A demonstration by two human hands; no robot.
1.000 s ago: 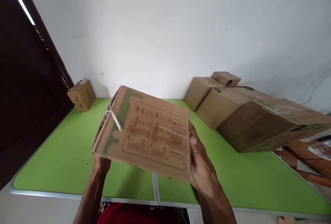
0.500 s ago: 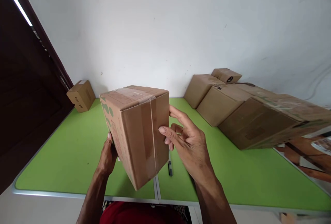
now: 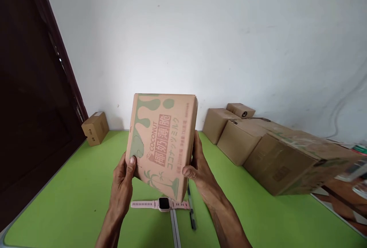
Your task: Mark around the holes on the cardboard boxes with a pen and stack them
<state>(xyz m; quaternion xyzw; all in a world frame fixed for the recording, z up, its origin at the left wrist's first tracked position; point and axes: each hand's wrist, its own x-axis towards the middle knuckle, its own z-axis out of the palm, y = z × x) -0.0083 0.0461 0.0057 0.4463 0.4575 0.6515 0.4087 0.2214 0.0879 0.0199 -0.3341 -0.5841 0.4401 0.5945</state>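
Left hand (image 3: 121,182) and right hand (image 3: 203,179) clamp opposite sides of the carton (image 3: 163,141). It appears stiff, probably light; grip both sides.

The carton (image 3: 162,141) is above the table (image 3: 71,194), left of boxes (image 3: 273,156).

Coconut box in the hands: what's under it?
Below the coconut box in the picture, a pink watch and a thin pen-like thing lie on the green table. The box hides some of the table behind it, and its underside can't be seen.
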